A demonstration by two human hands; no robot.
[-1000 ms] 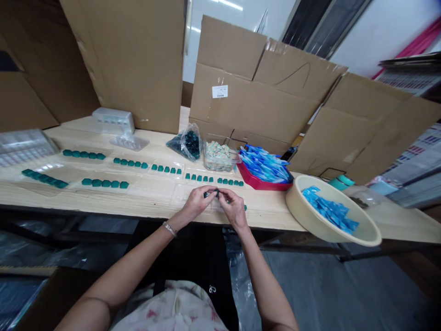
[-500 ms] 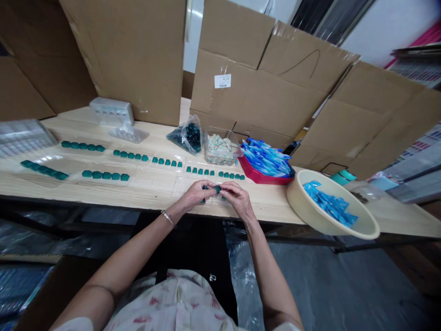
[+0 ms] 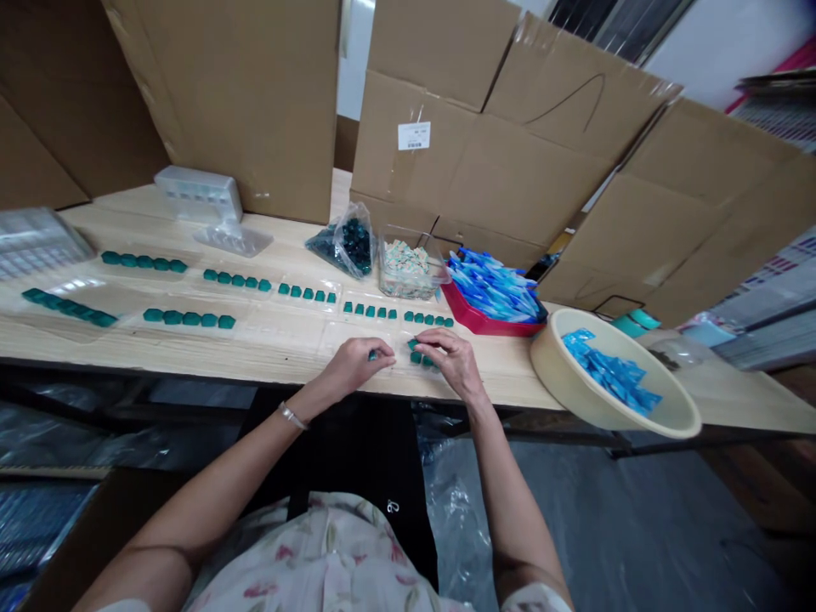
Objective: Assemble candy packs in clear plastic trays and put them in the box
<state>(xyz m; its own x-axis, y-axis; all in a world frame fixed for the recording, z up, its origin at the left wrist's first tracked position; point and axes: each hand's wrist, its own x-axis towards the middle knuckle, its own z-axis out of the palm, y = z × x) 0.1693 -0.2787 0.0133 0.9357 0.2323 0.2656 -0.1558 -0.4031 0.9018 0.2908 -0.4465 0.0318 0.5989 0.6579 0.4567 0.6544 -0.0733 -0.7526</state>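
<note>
My left hand (image 3: 358, 364) is closed over the near edge of the table, with a bit of a small dark-green piece showing between its curled fingers. To its right, my right hand (image 3: 451, 359) pinches a green faceted piece (image 3: 413, 343) by thumb and fingertips, low over a clear plastic tray. Just under those fingers sit a couple more green pieces (image 3: 416, 358), partly hidden by the hand. Behind both hands, short rows of like green pieces (image 3: 370, 311) stand in clear trays running off to the left.
A bag of dark-green pieces (image 3: 355, 246) and a clear box of small patterned bits (image 3: 408, 265) stand behind. Rightward are a red tray (image 3: 475, 319) of blue pens and a cream basin (image 3: 554, 374) with blue packets. Cardboard sheets (image 3: 439, 161) wall the back.
My hands have moved apart; they were together around a green piece. The right hand has lowered its piece toward the clear tray, uncovering green pieces there. The view has shifted slightly.
</note>
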